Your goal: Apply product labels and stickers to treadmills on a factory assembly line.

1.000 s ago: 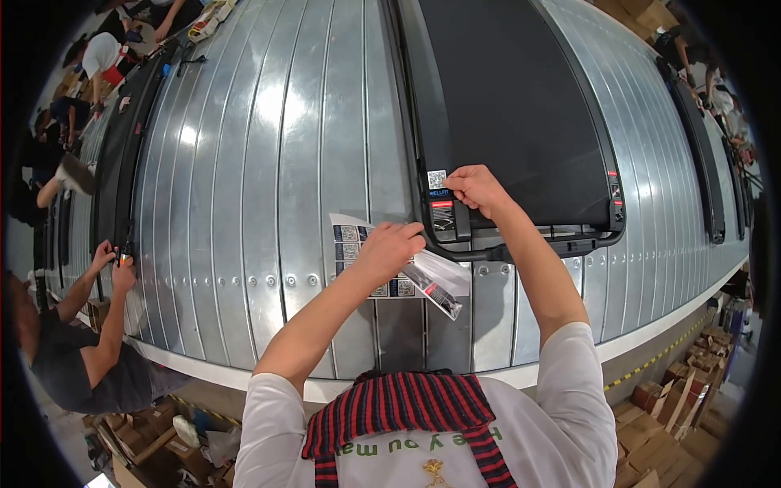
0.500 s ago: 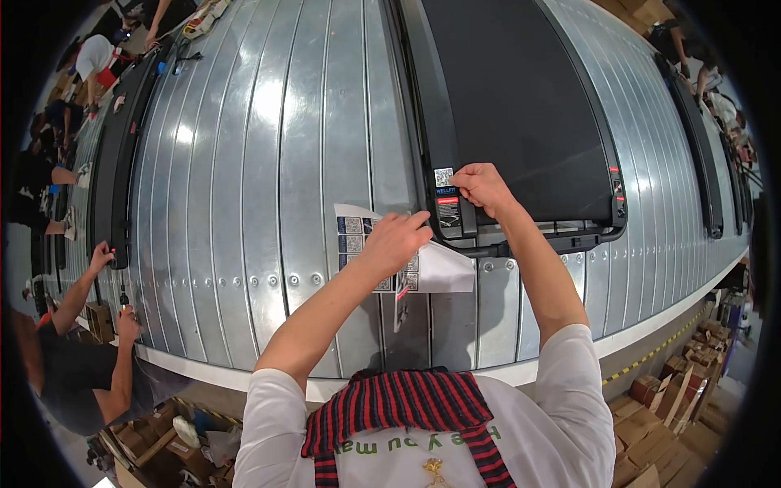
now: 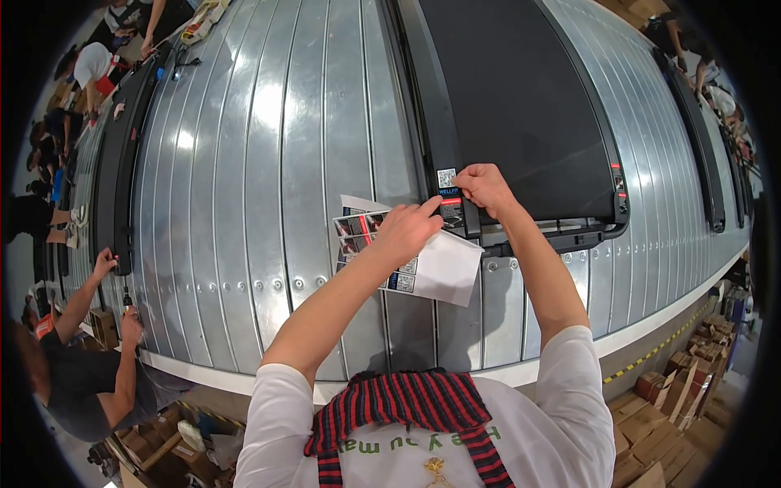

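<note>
A black treadmill (image 3: pixel 521 106) with a dark belt lies on the metal work surface, its near end before me. My right hand (image 3: pixel 486 189) pinches the right edge of a QR-code sticker (image 3: pixel 446 178) on the treadmill's left side rail. Just below that sticker is a red-and-black warning label (image 3: pixel 451 213). My left hand (image 3: pixel 404 233) grips sticker sheets (image 3: pixel 443 272), white with printed labels, overhanging the rail's near corner. Its index finger reaches out to the rail, at the lower edge of the QR sticker. The left thumb is hidden.
Ribbed metal slats (image 3: pixel 244 163) form the work surface. Another black treadmill (image 3: pixel 122 163) stands at the left, where a person (image 3: pixel 73 358) holds a power driver. One more black unit (image 3: pixel 691 138) lies at the right. Cardboard boxes (image 3: pixel 667 423) are stacked below the near edge.
My left hand has moved slightly right and away from me, its index finger now at the sticker. The sheets have shifted, showing red-and-black labels. The right hand stays at the sticker.
</note>
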Tool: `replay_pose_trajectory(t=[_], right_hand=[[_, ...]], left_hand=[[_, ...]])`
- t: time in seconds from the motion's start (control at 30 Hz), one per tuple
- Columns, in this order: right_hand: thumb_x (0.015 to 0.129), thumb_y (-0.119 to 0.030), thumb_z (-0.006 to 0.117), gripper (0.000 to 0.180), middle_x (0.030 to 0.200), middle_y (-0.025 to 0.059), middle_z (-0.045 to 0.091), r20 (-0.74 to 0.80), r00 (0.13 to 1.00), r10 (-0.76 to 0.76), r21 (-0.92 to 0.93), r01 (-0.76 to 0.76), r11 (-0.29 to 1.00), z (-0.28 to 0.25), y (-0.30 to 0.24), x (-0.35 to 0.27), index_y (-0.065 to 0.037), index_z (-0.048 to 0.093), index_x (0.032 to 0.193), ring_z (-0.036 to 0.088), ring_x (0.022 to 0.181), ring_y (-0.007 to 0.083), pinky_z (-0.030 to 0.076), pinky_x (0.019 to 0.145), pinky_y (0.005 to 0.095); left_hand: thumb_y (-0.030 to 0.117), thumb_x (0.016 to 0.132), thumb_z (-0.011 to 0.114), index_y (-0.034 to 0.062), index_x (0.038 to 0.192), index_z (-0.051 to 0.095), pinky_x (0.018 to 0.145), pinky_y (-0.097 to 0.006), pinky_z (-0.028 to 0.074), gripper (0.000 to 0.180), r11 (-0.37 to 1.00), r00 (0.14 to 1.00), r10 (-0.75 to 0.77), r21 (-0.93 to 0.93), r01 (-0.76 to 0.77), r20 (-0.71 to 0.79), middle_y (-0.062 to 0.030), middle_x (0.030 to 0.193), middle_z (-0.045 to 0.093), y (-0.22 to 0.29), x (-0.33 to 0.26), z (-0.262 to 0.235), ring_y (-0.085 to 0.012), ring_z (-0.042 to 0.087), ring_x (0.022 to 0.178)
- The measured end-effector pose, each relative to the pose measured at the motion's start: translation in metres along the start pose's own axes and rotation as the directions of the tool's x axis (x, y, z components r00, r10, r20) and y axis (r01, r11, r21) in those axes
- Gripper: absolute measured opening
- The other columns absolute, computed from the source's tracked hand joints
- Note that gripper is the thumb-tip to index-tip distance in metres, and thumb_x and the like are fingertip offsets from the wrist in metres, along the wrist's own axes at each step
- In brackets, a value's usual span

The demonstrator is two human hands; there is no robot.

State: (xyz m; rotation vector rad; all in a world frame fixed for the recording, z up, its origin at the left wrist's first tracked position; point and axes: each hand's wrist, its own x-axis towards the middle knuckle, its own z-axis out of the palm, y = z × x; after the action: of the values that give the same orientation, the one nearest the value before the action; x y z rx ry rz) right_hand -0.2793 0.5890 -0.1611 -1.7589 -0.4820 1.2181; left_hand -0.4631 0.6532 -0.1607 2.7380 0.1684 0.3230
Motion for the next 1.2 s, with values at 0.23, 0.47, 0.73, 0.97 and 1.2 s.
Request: replay_pose_trajectory(t=[0.23, 0.47, 0.73, 0.97, 1.2], right_hand=[[0.068, -0.013, 0.060, 0.016, 0.053, 0.0092, 0.053, -0.102, 0.940, -0.327, -0.464, 0.246, 0.851, -0.002, 0.006, 0.011, 0.001, 0.054, 0.064, 0.052, 0.047, 0.0203, 0.041, 0.046, 0.0319], [0.063, -0.020, 0.064, 0.049, 0.090, 0.0117, 0.053, 0.291, 0.617, -0.732, -0.935, 0.346, -0.080, 0.024, -0.010, -0.012, -0.004, 0.045, 0.106, 0.052, 0.087, 0.0265, 0.040, 0.076, 0.0399], [0.075, -0.018, 0.055, 0.042, 0.118, 0.0217, 0.042, 0.280, 0.624, -0.729, -0.937, 0.342, -0.068, 0.025, 0.044, -0.032, 0.004, 0.041, 0.108, 0.039, 0.111, 0.0333, 0.029, 0.093, 0.0393], [0.083, -0.018, 0.043, 0.041, 0.120, 0.0224, 0.041, 0.310, 0.729, -0.611, -0.948, 0.281, -0.147, 0.012, 0.009, 0.016, 0.006, 0.038, 0.116, 0.039, 0.112, 0.0329, 0.029, 0.095, 0.0383], [0.079, -0.012, 0.046, 0.036, 0.108, 0.0208, 0.049, 0.817, 0.529, -0.230, -0.548, 0.588, -0.595, -0.013, 0.014, 0.089, -0.001, 0.045, 0.113, 0.052, 0.092, 0.0346, 0.043, 0.076, 0.0410]], left_hand=[[0.011, 0.070, 0.049, 0.0032, 0.070, 0.052, 0.065, -0.040, 0.045, 0.008, 0.997, 0.990, -0.072, 0.013, 0.071, 0.125, -0.0119, 0.113, 0.048, 0.003, 0.023, -0.003, -0.0286, 0.057, 0.072], [0.017, 0.073, 0.047, 0.0061, 0.075, 0.058, 0.055, -0.041, 0.048, 0.016, 0.986, 0.982, -0.136, 0.114, 0.121, 0.130, -0.0145, 0.085, 0.054, -0.004, -0.001, 0.019, -0.0282, 0.059, 0.071], [0.015, 0.067, 0.052, 0.0088, 0.070, 0.051, 0.054, -0.044, 0.041, 0.008, 0.927, 0.970, -0.184, -0.300, 0.225, 0.158, -0.0140, 0.063, 0.055, 0.115, -0.166, -0.072, -0.0341, 0.054, 0.062], [0.033, 0.076, 0.060, 0.0034, 0.088, 0.058, 0.055, -0.030, 0.042, 0.032, 0.462, 0.803, -0.595, -0.823, 0.330, -0.011, -0.0148, 0.072, 0.059, 0.192, -0.284, -0.064, -0.0200, 0.057, 0.059], [0.033, 0.075, 0.061, 0.0014, 0.086, 0.059, 0.056, -0.029, 0.043, 0.033, 0.473, 0.546, -0.813, -0.776, 0.418, -0.201, -0.0148, 0.073, 0.060, 0.256, -0.364, -0.015, -0.0153, 0.057, 0.062]])
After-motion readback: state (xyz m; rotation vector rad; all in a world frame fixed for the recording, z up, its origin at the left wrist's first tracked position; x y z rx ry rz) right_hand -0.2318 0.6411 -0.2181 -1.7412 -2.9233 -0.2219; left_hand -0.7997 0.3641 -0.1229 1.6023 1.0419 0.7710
